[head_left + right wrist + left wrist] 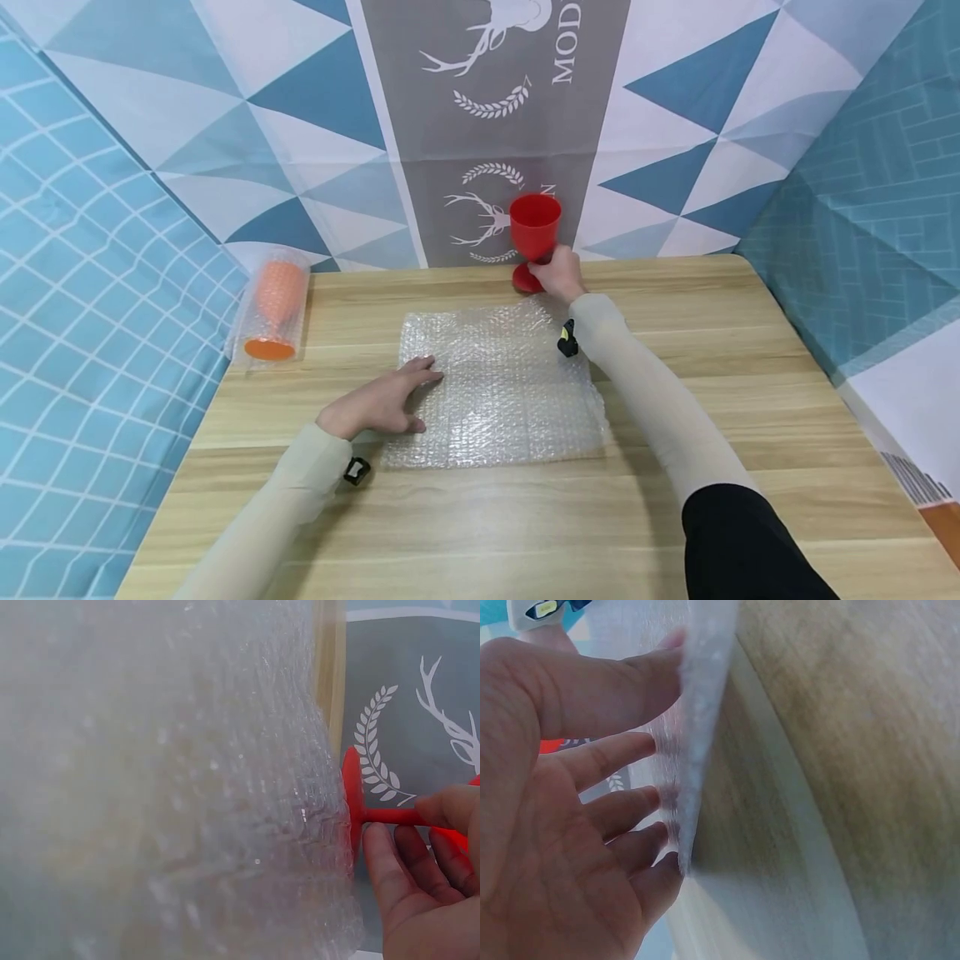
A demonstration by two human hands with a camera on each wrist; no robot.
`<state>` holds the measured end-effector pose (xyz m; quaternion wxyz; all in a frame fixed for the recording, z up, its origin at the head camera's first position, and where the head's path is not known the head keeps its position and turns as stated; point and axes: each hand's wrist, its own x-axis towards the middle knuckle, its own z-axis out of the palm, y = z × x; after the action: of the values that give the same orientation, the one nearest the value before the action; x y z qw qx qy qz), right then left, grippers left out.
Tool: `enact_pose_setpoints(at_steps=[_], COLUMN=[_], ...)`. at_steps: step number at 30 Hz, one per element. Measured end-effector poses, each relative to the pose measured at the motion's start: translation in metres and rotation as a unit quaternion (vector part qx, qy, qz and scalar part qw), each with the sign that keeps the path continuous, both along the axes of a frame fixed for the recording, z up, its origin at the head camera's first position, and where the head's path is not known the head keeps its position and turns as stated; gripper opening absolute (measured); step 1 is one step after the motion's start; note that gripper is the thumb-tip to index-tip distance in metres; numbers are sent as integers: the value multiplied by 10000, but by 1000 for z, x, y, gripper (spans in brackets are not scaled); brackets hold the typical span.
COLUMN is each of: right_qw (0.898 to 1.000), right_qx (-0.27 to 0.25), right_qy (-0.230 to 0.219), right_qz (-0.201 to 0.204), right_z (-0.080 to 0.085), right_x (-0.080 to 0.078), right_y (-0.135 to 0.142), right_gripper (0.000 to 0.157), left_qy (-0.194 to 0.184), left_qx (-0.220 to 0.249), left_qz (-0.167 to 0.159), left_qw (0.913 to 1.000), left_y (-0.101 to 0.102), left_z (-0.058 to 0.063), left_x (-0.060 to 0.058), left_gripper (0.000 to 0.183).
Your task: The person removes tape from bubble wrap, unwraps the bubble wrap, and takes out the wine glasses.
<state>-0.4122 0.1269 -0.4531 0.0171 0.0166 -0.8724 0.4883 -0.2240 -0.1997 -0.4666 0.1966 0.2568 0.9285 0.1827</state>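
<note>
A red plastic goblet (534, 229) stands upright at the far edge of the table. My right hand (562, 275) grips it by the stem, thumb and fingers on either side, as the right wrist view shows with the goblet's round foot (352, 814) beside the wrap. A sheet of bubble wrap (495, 392) lies flat in the middle of the table. Resting on its left side is my left hand (378, 404), its fingers spread and loosely extended. In the left wrist view the fingertips touch the wrap (705, 697), and nothing is gripped there.
At the back left of the wooden table (495, 533) stands an orange goblet (279, 292) wrapped in bubble wrap. Patterned cloth walls (315, 125) close off the back and both sides. A white box-like thing (915, 417) lies beyond the right edge.
</note>
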Motion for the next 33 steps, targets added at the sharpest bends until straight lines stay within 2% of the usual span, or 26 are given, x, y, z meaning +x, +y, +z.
enact_pose_setpoints(at_steps=[12, 25, 33], right_qw=[9998, 9995, 9999], right_qx=[122, 308, 91], right_qy=[122, 92, -66], right_qz=[44, 39, 66], right_z=[3, -2, -8], right_x=[-3, -8, -9], right_y=[-1, -1, -1], right_gripper=[31, 30, 32], left_qy=[30, -23, -10], left_qx=[24, 9, 93], left_qz=[-7, 43, 12], left_qw=[10000, 10000, 10000], left_y=[1, 3, 3], left_z=[3, 5, 2], left_x=[0, 1, 2], left_gripper=[90, 90, 90])
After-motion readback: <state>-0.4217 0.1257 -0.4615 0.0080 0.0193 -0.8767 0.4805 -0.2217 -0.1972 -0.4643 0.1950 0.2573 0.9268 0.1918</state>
